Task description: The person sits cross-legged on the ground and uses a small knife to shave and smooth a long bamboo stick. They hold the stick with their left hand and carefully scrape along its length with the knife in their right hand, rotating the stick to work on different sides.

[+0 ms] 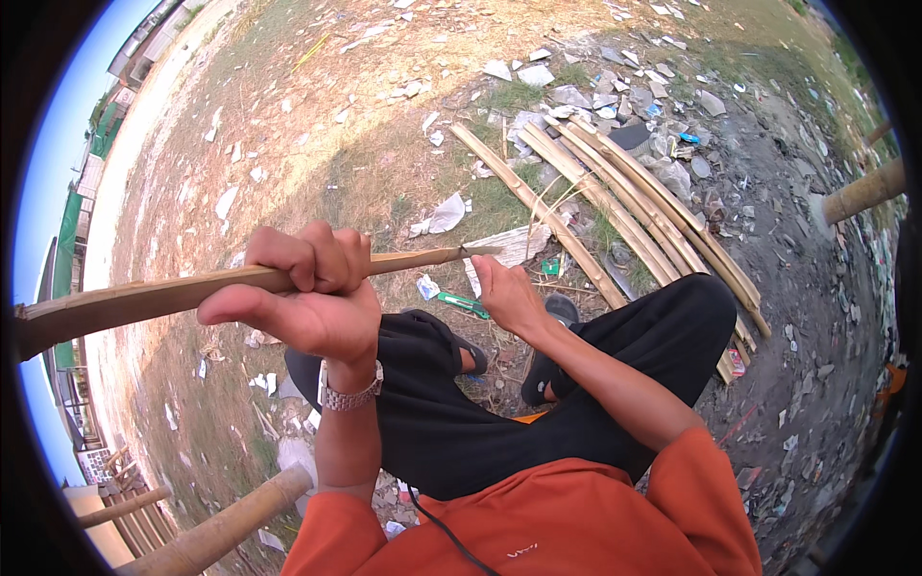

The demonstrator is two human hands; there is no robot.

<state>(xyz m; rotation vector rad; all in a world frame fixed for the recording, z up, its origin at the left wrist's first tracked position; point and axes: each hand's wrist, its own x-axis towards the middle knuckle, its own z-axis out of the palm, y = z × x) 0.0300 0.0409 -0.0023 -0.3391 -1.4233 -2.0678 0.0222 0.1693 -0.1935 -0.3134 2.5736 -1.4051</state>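
Observation:
A long split bamboo strip (144, 305) runs level across the left half of the head view, its thick end close at the far left. My left hand (312, 288) is wrapped round it, palm up, with the thumb stretched along it. The strip thins toward its far end, where a dark band shows near the tip. There my right hand (511, 300) is closed, its fingertips beside the tip. Whatever that hand holds, if anything, is hidden behind the fingers. A green plastic piece (464, 304) lies on the ground below the strip's tip.
Several split bamboo strips (615, 206) lie side by side on the ground at the right. Broken shards and litter (615, 91) are scattered beyond them. Round bamboo poles stick in at the lower left (221, 523) and right edge (864, 192). My bent knees (672, 326) frame the work.

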